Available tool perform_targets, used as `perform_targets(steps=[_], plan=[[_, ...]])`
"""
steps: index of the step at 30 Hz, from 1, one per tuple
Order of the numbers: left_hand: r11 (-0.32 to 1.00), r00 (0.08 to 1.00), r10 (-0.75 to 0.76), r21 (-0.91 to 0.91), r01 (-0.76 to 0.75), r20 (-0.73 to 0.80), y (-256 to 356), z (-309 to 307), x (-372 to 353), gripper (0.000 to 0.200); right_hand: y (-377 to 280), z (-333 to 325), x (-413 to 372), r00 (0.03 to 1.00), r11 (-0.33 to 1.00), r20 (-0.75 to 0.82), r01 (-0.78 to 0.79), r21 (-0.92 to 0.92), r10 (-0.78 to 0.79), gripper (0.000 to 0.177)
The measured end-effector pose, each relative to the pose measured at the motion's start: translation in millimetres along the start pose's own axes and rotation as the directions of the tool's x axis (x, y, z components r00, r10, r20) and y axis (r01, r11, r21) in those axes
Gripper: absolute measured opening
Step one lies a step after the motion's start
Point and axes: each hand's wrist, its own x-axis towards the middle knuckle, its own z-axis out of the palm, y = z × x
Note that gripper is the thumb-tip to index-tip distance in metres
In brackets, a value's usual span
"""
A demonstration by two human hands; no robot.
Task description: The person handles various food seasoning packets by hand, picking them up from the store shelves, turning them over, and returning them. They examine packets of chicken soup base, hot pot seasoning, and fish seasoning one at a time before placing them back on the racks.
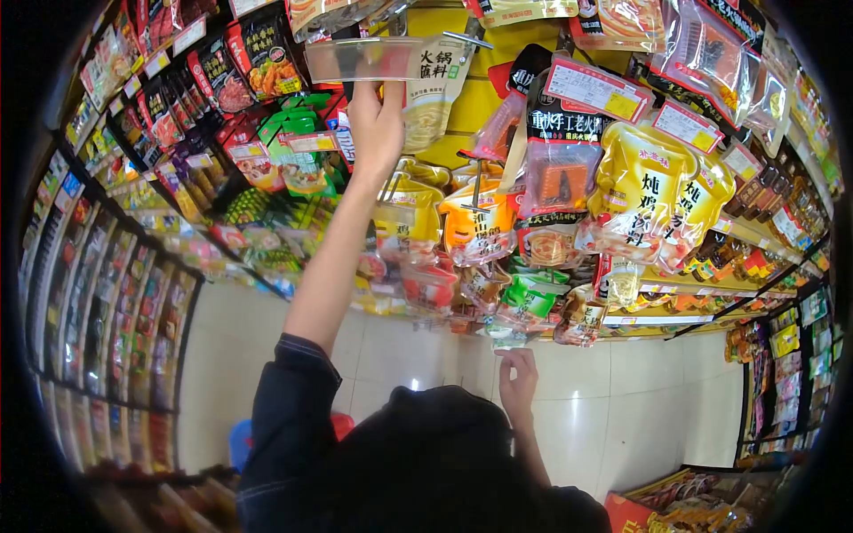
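Note:
My left hand (377,124) is raised to the upper rack, its fingers drawn together behind a clear plastic label holder (364,60); whatever they grip there is hidden. Right of its thumb hangs a pale hot pot dip packet (432,102). Below the wrist are a yellow chicken soup packet (407,222) and an orange soup packet (480,226) on hooks. Low at the shelf front, my right hand (518,384) has loosely bent fingers, with thumb and fingers apart and no object visible between them. It is nearest to a small whitish-green packet (509,338) and a green packet (530,298).
Large yellow stewed-chicken seasoning packets (643,191) and a black hot pot base packet (562,164) hang to the right. Price tags (597,87) stick out in front. Shelves of goods (107,311) run along the left. Pale floor tiles (653,391) lie below.

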Motion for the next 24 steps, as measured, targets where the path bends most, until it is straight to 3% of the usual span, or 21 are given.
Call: perform_targets(steps=[3,6,8,10,18,24], plan=[[0.994,0.998,0.033,0.100,-0.038,0.047,15.0,-10.2,4.5,0.041,-2.9,-0.8,-2.0,0.999,1.000,0.023,-0.024,0.016,0.024,0.023],[0.984,0.994,0.016,-0.175,0.002,0.106,15.9,-16.8,-0.3,0.036,-3.4,0.4,-3.8,0.999,0.999,0.023,-0.032,0.023,0.032,0.023],[0.895,0.909,-0.318,-0.231,0.382,0.271,32.4,-32.4,-3.2,0.035,-5.5,-0.3,-3.0,0.999,0.999,0.022,-0.037,0.036,0.036,0.023],[0.799,0.833,-0.427,-0.284,0.530,0.352,50.3,-43.9,-5.2,0.033,-5.9,-1.6,-1.8,1.000,1.000,0.026,-0.011,0.029,0.010,0.023],[0.604,0.745,-0.540,-0.436,0.667,0.391,67.6,-45.8,-22.5,0.029,-9.1,-0.6,1.9,1.000,0.999,0.027,0.012,0.037,-0.013,0.021],[0.547,0.747,-0.569,-0.521,0.656,0.343,71.6,-40.7,-43.1,0.026,-8.2,-5.7,2.2,1.000,0.999,0.028,0.010,0.048,-0.012,0.023]])
